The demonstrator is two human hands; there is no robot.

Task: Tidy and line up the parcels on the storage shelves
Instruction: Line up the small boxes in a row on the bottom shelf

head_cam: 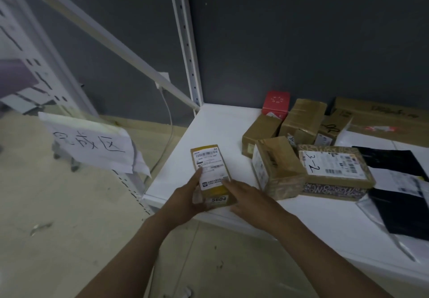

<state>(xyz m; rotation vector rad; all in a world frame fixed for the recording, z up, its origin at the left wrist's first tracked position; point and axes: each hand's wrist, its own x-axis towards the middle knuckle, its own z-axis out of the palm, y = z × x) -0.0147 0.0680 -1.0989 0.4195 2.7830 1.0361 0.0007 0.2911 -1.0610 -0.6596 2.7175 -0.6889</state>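
Note:
A small flat brown parcel (210, 158) with a white shipping label and a "5604" sticker lies near the front left corner of the white shelf (218, 126). My left hand (188, 195) grips its near left side, thumb lying on the label. My right hand (243, 195) rests with straight fingers against its near right edge. To the right sits a cluster of cardboard parcels: a taped box (276, 165), a flat box marked "3-2" (334, 170), two brown boxes (260, 133) (304, 116) and a red box (277, 101) at the back.
Black plastic mailers (399, 205) lie at the right of the shelf, with flat brown cartons (383, 116) behind them. A white upright post (188, 49) stands at the shelf's back left corner. A handwritten paper sign (92, 144) hangs on the neighbouring rack at left.

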